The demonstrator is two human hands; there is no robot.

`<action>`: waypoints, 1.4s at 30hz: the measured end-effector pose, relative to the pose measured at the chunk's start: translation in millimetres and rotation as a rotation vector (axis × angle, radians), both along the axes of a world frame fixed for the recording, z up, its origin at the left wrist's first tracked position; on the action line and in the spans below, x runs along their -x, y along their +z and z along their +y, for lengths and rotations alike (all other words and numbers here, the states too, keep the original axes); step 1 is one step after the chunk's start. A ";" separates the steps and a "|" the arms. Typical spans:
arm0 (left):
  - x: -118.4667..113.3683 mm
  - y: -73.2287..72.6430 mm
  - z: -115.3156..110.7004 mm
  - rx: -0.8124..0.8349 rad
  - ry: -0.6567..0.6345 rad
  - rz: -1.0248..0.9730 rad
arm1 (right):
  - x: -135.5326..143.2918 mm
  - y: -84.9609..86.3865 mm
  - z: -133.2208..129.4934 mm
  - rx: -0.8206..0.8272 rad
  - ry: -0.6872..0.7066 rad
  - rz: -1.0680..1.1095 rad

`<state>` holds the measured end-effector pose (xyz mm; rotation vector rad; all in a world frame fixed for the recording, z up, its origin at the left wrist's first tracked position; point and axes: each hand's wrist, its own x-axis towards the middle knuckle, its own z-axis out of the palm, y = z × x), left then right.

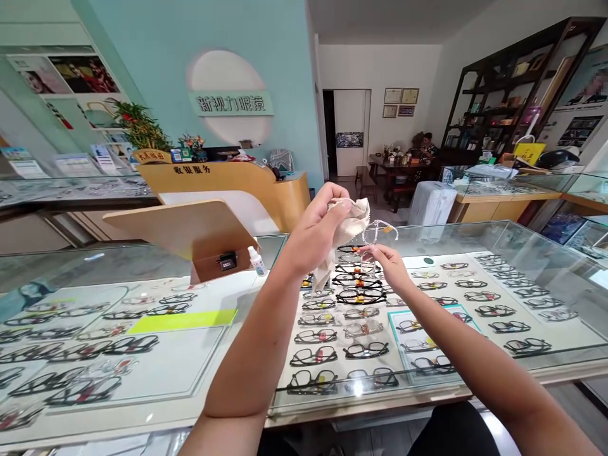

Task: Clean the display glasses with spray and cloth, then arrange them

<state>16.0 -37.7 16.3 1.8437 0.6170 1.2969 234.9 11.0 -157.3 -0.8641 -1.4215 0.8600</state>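
My left hand (323, 221) is raised over the glass display case and closed around a cream cloth (354, 218), part of which hangs below the fingers. To its right, a clear-framed pair of glasses (373, 233) with an orange tag is held up in the air. The fingertips of my right hand (387, 261) pinch these glasses at their lower end. The cloth is close beside the upper part of the frame; whether they touch is hard to tell. Beneath both hands, rows of glasses (361, 296) lie inside the case.
The glass display case (327, 405) spans the front. On it at left stand a white spray bottle (256, 261) and a brown board (190, 228) on a box. Behind are a wooden counter (213, 180), a wrapped suitcase (431, 204) and a seated person (426, 147) at a far table.
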 end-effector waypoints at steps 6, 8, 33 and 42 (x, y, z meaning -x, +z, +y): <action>14.4 -1.9 5.7 -0.029 0.133 0.061 | 11.6 32.3 -20.7 -0.065 -0.026 0.070; 16.9 -3.0 6.1 -0.052 0.239 0.087 | 18.7 56.9 -30.7 -0.105 -0.069 0.121; 14.7 -9.6 27.4 0.014 0.086 -0.156 | 31.9 146.7 -27.1 0.061 0.363 0.325; 5.3 -15.0 33.9 0.146 -0.057 -0.190 | 29.4 148.9 -32.8 -0.202 0.292 0.187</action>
